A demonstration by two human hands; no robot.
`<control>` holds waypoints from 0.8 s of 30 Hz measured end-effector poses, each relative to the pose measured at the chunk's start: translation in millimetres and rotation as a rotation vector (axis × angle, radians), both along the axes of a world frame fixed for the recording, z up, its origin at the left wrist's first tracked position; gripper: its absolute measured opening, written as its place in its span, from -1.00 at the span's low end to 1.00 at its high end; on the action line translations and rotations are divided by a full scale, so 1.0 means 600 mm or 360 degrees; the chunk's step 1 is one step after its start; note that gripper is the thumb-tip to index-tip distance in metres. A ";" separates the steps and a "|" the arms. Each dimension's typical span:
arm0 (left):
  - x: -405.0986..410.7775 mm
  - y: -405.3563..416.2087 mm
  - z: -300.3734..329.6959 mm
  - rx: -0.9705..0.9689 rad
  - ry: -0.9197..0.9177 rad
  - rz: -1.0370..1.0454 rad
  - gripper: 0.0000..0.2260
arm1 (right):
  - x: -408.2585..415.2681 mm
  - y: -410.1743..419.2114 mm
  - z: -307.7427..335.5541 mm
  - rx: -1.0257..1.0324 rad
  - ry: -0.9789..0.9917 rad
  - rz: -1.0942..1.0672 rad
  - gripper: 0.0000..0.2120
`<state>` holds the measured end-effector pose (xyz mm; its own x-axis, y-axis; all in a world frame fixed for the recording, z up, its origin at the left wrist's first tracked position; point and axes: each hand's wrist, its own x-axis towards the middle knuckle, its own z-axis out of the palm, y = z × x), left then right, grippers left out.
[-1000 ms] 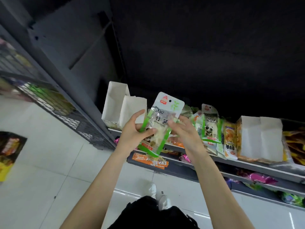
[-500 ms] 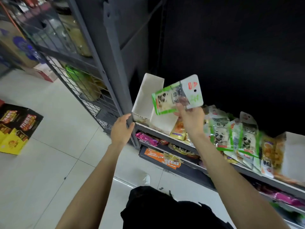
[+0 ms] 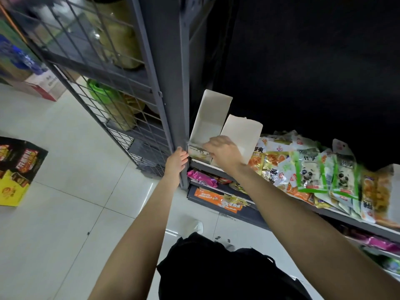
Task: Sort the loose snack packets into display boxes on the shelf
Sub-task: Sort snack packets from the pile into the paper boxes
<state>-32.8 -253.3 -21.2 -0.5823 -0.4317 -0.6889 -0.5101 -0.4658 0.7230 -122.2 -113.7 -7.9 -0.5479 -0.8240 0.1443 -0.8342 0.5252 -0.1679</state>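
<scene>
Fingers point(image 3: 207, 145) reach into white display box point(image 3: 211, 118)

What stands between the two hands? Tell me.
In the head view, the grey shelf post and the left white box's front corner stand between the left hand and right hand.

Bright overhead light glaring off pale floor tiles point(image 3: 65, 131); shelf recess point(image 3: 303, 61) near black, strong wide-angle bending at edges, slight motion blur on right hand point(image 3: 223, 151)
</scene>
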 end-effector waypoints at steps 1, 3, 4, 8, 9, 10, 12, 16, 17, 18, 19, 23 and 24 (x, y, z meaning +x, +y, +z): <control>0.004 0.002 0.011 0.0064 0.0020 -0.0024 -0.57 | 0.004 0.004 -0.006 0.0090 0.0115 0.0038 -0.50; 0.013 0.004 0.028 0.0124 0.0087 -0.0038 -0.53 | 0.015 0.006 -0.007 0.0253 0.0118 0.0000 -0.46; 0.017 0.005 0.038 0.0149 0.0119 -0.0032 -0.53 | 0.020 0.008 -0.008 0.0280 0.0056 -0.0020 -0.46; 0.047 0.011 0.077 -0.0235 0.0165 -0.0065 -0.77 | 0.045 0.042 0.019 0.0093 -0.0190 -0.0113 -0.50; 0.063 0.018 0.090 -0.0508 0.0196 -0.0059 -0.84 | 0.054 0.068 0.030 -0.0084 -0.0202 -0.0172 -0.54; 0.080 0.031 0.108 -0.0812 0.0257 -0.0073 -0.86 | 0.063 0.103 0.038 -0.0286 -0.0222 -0.0274 -0.59; 0.101 0.071 0.141 -0.1315 0.0489 -0.0222 -0.86 | 0.078 0.186 0.042 -0.0593 -0.0285 -0.0593 -0.69; 0.047 0.187 0.126 -0.1582 0.0778 -0.0893 -0.78 | 0.067 0.324 0.015 -0.0505 -0.0237 -0.1170 -0.72; 0.023 0.217 0.110 -0.1581 0.0764 -0.1059 -0.78 | 0.056 0.347 0.005 -0.0380 -0.0242 -0.1285 -0.69; -0.002 0.247 0.092 -0.1564 0.0730 -0.1212 -0.77 | 0.046 0.366 -0.003 -0.0232 -0.0303 -0.1404 -0.62; -0.027 0.276 0.074 -0.1531 0.0676 -0.1350 -0.76 | 0.038 0.384 -0.011 -0.0095 -0.0406 -0.1501 -0.55; -0.112 0.375 0.020 -0.1218 0.0336 -0.1588 -0.62 | 0.030 0.416 -0.026 0.0071 -0.0695 -0.1512 -0.45; -0.125 0.394 0.013 -0.1145 0.0246 -0.1584 -0.60 | 0.035 0.417 -0.023 0.0075 -0.0689 -0.1478 -0.45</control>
<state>-108.0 -17.2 -13.5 -0.9277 -0.0067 -0.3733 -0.3012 0.6040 0.7379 -101.4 136.3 -21.9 -0.9699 -0.0480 -0.2389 0.0321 0.9467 -0.3206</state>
